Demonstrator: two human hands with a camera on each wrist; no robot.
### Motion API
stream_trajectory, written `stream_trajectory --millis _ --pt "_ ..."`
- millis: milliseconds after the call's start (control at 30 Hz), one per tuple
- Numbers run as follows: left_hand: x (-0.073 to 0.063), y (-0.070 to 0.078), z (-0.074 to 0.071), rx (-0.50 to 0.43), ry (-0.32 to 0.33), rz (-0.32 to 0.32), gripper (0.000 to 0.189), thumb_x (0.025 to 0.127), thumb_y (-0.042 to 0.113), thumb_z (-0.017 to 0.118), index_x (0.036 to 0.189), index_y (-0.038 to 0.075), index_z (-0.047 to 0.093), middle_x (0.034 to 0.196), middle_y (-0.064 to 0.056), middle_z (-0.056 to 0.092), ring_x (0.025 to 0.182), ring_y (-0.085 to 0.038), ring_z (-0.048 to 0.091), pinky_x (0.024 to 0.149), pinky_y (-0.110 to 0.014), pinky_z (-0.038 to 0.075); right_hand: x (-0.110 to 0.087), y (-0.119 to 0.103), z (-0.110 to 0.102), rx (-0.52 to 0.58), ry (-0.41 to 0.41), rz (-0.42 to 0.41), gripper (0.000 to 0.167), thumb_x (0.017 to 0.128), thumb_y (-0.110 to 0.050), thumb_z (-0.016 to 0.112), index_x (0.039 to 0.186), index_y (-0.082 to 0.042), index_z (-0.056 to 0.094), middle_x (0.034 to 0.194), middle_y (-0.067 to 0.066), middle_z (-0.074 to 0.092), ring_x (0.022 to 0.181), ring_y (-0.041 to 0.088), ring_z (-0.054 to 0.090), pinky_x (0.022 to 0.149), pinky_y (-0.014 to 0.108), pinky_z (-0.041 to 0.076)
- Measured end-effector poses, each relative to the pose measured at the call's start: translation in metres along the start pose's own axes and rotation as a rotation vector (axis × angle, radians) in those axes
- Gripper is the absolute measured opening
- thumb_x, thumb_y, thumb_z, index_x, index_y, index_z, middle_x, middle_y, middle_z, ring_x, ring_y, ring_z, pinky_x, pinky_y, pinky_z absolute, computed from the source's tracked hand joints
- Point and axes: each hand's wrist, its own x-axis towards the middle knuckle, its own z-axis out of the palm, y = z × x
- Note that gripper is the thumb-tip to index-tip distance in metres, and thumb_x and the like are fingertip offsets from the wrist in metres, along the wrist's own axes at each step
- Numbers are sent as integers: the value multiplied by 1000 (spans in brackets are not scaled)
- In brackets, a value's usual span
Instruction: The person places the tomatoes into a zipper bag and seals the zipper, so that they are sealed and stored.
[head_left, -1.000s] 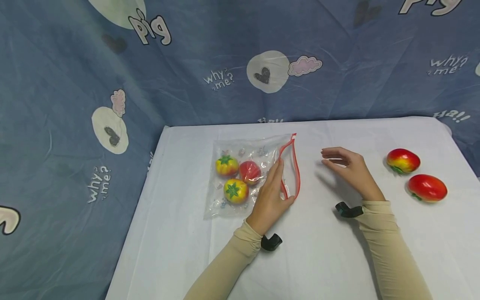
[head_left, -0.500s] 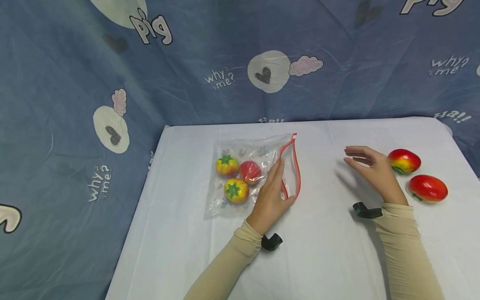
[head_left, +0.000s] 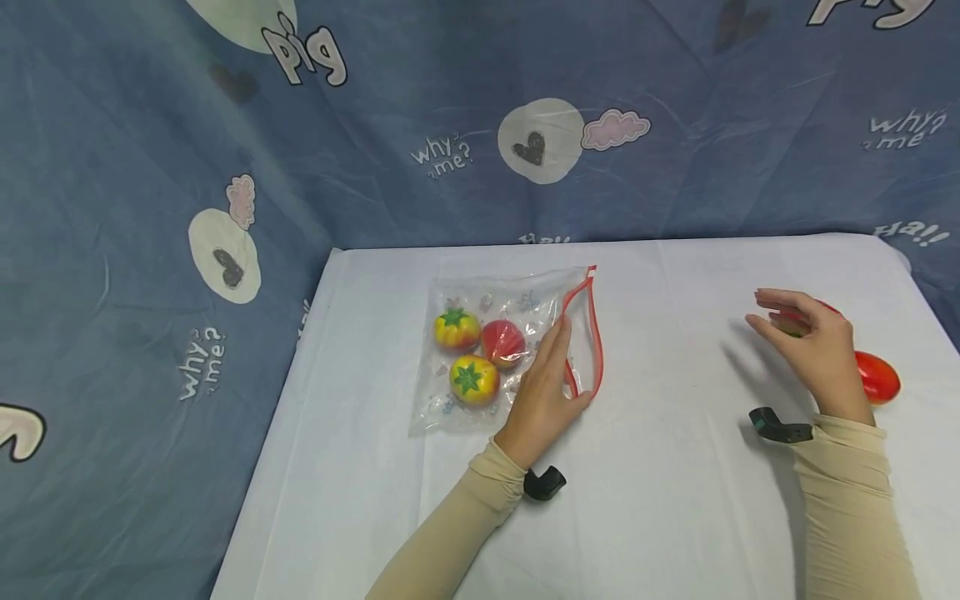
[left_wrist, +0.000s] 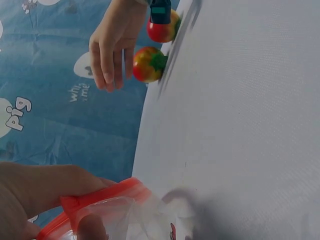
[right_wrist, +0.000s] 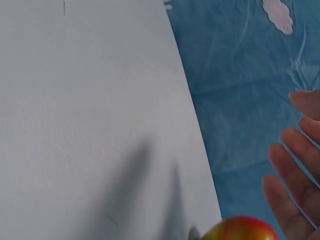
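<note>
My left hand (head_left: pixel 542 396) holds a clear zip bag (head_left: pixel 435 417) by its mouth, which has a red zip edge (left_wrist: pixel 102 192); the left wrist view shows the thumb at the opening. Inside the bag lie two yellow-red fruits (head_left: pixel 474 381) with green leafy tops and a red fruit (head_left: pixel 502 343). My right hand (head_left: pixel 813 354) hovers with relaxed, parted fingers over a red-and-yellow fruit (left_wrist: pixel 147 65), mostly hidden beneath it in the head view. Just nearer lies a redder fruit (head_left: pixel 879 379), partly covered by the wrist. Nothing is in the right hand's grasp.
A white cloth (head_left: pixel 660 500) covers the table. Behind and to the left hangs a blue printed curtain (head_left: pixel 375 100). Each wrist wears a small black camera mount (head_left: pixel 780 427). The bag lies flat left of centre.
My right hand has moved right across the table, from beside the bag to over the farther loose fruit. The left hand and the bag have stayed in place.
</note>
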Motion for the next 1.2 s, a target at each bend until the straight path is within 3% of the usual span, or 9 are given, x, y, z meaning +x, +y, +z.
stream_trajectory --millis 233,367,467,533,600,667,733,867,1200 --pt "-1 0 0 -14 -5 -9 104 85 10 83 166 13 19 172 -3 25 147 -26 46 113 -39 49 -4 4 -12 19 80 32 45 87 -4 81 131 -7 70 112 -29 67 99 -13 64 85 -2 46" --pt "-1 0 1 -19 -5 -16 103 85 10 83 166 13 19 172 -3 25 148 -26 45 114 -40 48 -5 5 -20 -90 141 76 47 89 -14 81 135 -16 70 123 -22 67 101 -17 60 80 -2 47" --pt "-1 0 1 -10 -9 -12 104 86 10 83 167 15 17 172 -3 24 147 -26 46 113 -39 49 -6 6 -27 -212 173 151 49 92 -27 78 140 -22 67 140 -12 65 110 -18 59 92 3 47" --pt "-1 0 1 -11 -11 -2 106 85 10 83 167 16 16 172 -3 24 146 -26 47 112 -38 50 -5 8 -30 -285 177 192 50 95 -32 74 143 -22 64 149 -4 60 123 -6 62 101 8 47" --pt "-1 -1 1 -16 -15 3 108 85 11 83 167 18 14 172 -2 23 145 -25 48 110 -37 51 -5 11 -32 -337 169 192 50 97 -30 72 144 -17 62 152 8 58 133 15 62 115 16 39" --pt "-1 -1 0 -22 -15 11 109 85 11 84 168 19 13 173 -1 22 145 -25 48 110 -37 52 -4 14 -33 -371 149 178 51 98 -27 71 145 -10 61 151 18 57 135 36 59 119 28 38" --pt "-1 0 0 -22 -10 16 110 85 10 84 168 19 12 173 -1 21 144 -24 48 110 -36 52 -3 17 -33 -396 125 168 52 98 -23 70 144 -4 59 149 26 55 131 48 54 118 43 39" --pt "-1 0 0 -1 6 32 107 84 9 84 167 12 16 173 -4 22 139 -25 52 110 -34 52 -2 21 -35 -418 79 204 56 98 -23 69 146 2 54 148 34 50 129 55 45 110 69 34" --pt "-1 1 0 9 3 29 107 85 10 84 167 13 15 173 -4 23 144 -25 50 111 -35 50 -4 26 -37 -453 22 292 64 99 -30 67 146 9 47 146 37 40 130 55 39 100 64 44"
